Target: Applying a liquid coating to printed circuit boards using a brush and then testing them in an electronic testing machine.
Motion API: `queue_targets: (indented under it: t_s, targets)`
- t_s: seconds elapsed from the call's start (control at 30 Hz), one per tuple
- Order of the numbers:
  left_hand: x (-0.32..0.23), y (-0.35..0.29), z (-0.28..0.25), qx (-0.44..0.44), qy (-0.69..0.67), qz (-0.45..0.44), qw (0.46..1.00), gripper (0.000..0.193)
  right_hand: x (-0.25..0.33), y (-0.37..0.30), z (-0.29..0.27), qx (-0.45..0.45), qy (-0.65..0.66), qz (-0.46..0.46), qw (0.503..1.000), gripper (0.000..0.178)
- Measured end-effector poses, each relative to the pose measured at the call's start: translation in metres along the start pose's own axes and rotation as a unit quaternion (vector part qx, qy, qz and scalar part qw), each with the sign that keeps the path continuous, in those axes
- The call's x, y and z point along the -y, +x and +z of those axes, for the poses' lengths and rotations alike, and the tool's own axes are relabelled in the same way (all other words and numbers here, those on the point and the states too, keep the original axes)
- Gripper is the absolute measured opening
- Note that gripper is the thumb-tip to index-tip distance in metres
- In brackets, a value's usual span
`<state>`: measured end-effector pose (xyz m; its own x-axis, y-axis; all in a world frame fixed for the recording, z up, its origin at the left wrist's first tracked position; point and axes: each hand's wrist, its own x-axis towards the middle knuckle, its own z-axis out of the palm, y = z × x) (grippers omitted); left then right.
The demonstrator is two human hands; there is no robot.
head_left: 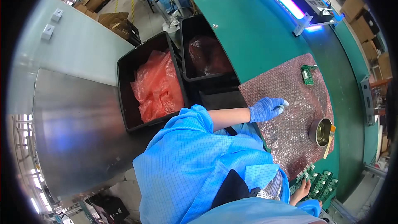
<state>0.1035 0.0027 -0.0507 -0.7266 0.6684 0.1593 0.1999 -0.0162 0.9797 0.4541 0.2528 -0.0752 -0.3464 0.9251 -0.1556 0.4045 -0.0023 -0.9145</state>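
Observation:
My left hand (268, 109), in a blue-striped glove, hovers over or rests on the left part of a pinkish bubble-wrap sheet (273, 79); which one I cannot tell. Its fingers are curled together, with nothing visible in them. At the lower right, my bare right hand (303, 190) grips a green circuit board (306, 173) by its edge, beside several similar green boards (324, 184). One more circuit board (307, 74) lies alone on the far part of the bubble wrap. A round metal tin (320, 132) stands on the sheet's right side, with a yellow-handled brush (330, 142) against it.
The bubble wrap covers part of a green workbench (244, 37). A black fixture with a glowing light bar (283, 0) stands at the far right. Left of the bench are a black bin (124, 95) of red plastic film (157, 85), a second black bin (184, 43) and a metal cabinet (74, 128).

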Motion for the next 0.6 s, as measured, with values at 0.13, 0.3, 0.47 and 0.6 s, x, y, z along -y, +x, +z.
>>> queue_targets:
  t_s: [0.13,0.3,0.47,0.6]
  targets:
    - [0.008,-0.001,-0.01,-0.026,-0.043,-0.035,0.998,0.023,0.001,-0.002,0.001,0.008,0.03,0.028,0.999,0.032]
    - [0.022,-0.006,-0.021,-0.04,-0.041,-0.034,0.998,0.02,0.002,-0.018,0.014,-0.001,0.012,0.01,1.0,0.029]
    - [0.013,0.002,-0.023,-0.033,0.166,0.025,0.985,0.02,0.006,-0.034,0.007,0.077,0.113,0.005,0.991,0.031]
    - [-0.005,0.016,-0.067,-0.153,0.214,0.034,0.964,0.021,0.008,-0.014,0.029,-0.002,-0.069,0.006,0.998,0.034]
